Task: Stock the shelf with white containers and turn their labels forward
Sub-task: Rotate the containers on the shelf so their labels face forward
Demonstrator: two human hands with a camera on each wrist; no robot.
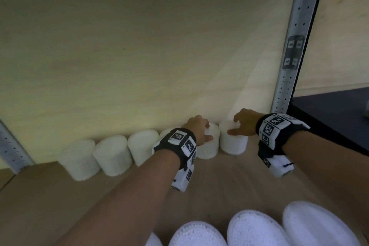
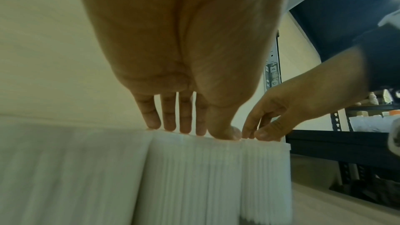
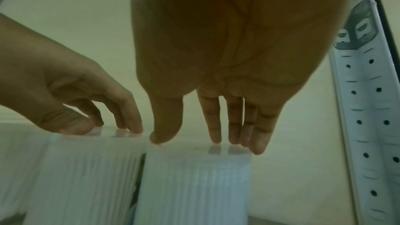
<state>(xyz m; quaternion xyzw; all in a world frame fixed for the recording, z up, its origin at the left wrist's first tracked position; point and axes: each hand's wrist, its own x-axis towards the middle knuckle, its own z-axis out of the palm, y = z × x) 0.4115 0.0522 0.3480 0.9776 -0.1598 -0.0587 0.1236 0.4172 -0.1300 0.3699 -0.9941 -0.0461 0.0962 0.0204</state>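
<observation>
A row of ribbed white containers stands along the back panel of the shelf. My left hand (image 1: 207, 131) (image 2: 203, 132) (image 3: 103, 127) grips one container (image 1: 207, 150) (image 2: 190, 177) (image 3: 86, 177) from above, fingers over its lid and thumb on the front rim. My right hand (image 1: 233, 126) (image 3: 194, 140) (image 2: 259, 133) holds the rightmost container (image 1: 232, 144) (image 3: 194, 186) (image 2: 266, 177) the same way. The two containers stand upright, side by side and almost touching. No label shows on either one.
Three more white containers (image 1: 79, 160) (image 1: 113, 156) (image 1: 141, 148) continue the row to the left. Several white lids (image 1: 257, 227) line the front edge. A perforated metal upright (image 1: 289, 56) (image 3: 368, 126) stands right of the row, a dark surface (image 1: 329, 118) beyond it. Bare shelf board (image 1: 229, 181) lies between the rows.
</observation>
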